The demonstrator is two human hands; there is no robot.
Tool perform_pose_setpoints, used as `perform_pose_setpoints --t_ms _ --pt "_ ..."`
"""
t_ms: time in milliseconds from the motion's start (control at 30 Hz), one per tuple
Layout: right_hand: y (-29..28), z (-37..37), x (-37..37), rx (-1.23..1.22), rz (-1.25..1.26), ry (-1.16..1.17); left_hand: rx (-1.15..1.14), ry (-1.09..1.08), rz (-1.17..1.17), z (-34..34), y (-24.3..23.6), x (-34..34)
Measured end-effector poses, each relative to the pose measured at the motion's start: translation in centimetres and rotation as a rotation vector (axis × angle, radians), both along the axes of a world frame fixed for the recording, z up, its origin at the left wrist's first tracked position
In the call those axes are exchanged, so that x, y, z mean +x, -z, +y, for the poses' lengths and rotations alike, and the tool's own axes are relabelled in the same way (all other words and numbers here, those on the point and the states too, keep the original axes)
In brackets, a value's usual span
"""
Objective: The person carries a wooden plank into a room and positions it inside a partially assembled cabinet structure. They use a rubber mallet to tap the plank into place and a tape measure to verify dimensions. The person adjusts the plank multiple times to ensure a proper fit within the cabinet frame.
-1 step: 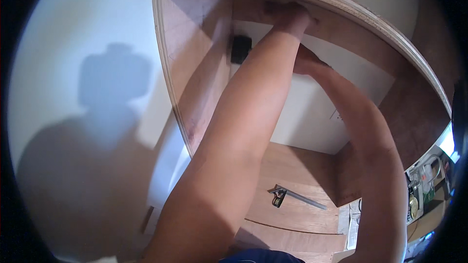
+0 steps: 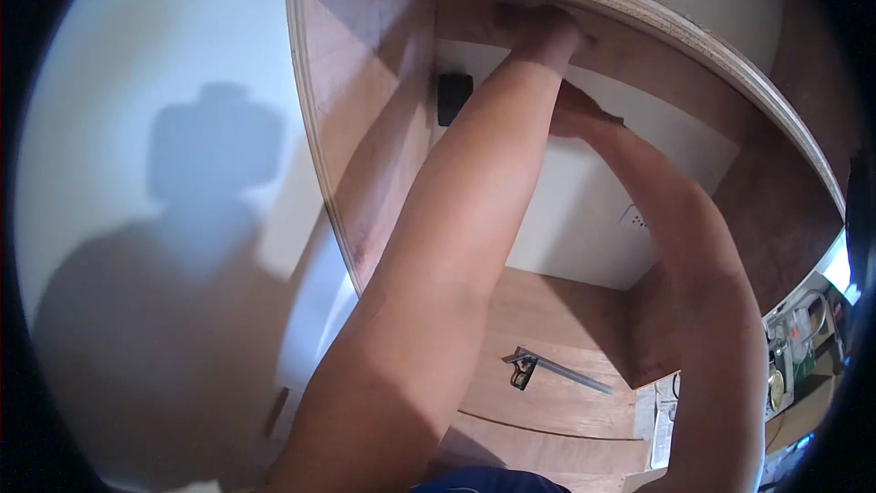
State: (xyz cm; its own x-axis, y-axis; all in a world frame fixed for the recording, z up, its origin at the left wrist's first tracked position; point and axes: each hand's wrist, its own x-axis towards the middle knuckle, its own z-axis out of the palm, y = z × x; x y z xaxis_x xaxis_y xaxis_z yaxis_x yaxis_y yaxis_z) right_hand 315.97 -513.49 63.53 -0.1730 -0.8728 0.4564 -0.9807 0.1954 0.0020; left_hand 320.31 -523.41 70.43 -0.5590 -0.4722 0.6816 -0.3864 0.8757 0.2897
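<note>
Left hand (image 2: 547, 26) is up at the wooden rail (image 2: 470, 18), which runs across the cabinet's upper back; contact unclear. Right hand (image 2: 577, 110) sits just below, partly behind the left forearm, in front of the white back panel (image 2: 566, 219). Fingers on both: shadowed or hidden, can't tell if spread or pinching. Metal square (image 2: 566, 372) lies on the cabinet floor (image 2: 547, 406), markings too small to read.

You are in a room where someone builds with wood. The big cabinet (image 2: 330, 68) is bare wood with raw edges. A metal square (image 2: 566, 371) lies inside it, a wall socket (image 2: 636, 217) shows at its back, and blurry clutter (image 2: 798, 338) sits to its right.
</note>
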Motion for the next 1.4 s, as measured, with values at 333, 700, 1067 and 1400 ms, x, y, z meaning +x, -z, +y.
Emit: perform_pose_setpoints --t_ms 333,700,1067,1400 --pt "-2.6 -0.6 -1.7 0.011 0.076 -0.205 0.006 0.022 -0.002 0.1 0.1 0.4" --pt "4.8 17.4 -1.6 0.143 -0.225 0.159 -0.345 -0.176 -0.139 -2.9 1.4 0.1" --pt "-0.1 39.1 -12.1 -0.026 -0.184 0.929 -0.344 -0.256 -0.217 0.6 3.7 -2.2" --pt "-1.9 37.8 -15.6 0.110 -0.194 0.893 -0.392 -0.286 -0.165 -0.3 4.6 -2.0"
